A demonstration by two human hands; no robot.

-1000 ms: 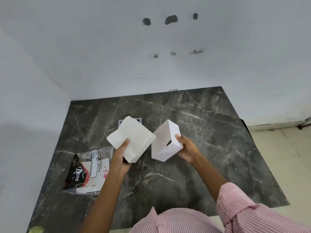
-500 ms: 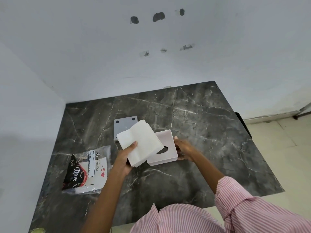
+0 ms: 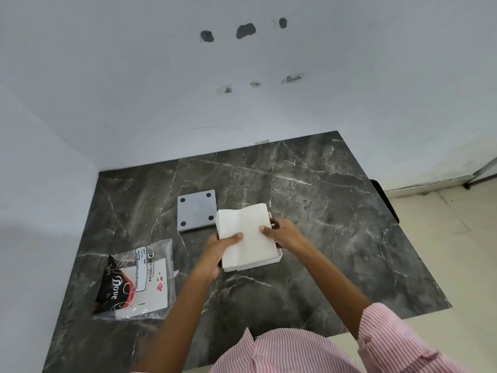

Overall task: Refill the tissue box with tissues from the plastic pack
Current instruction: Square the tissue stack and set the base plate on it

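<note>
A white stack of tissues lies over the open white tissue box, of which only the right and front edges show. My left hand grips the stack at its left side, thumb on top. On the right edge of the stack rests my right hand, fingers against the box's side. The plastic pack, black, red and white, lies flat on the table to the left. The grey base plate of the box, with dark round feet, lies behind the stack.
The dark marble table stands in a corner of white walls at the back and left. Its right edge drops to a pale tiled floor.
The box went from being held up tilted to lying on the table. My left hand has brought the tissue stack rightwards over it, and my right hand has moved onto the stack.
</note>
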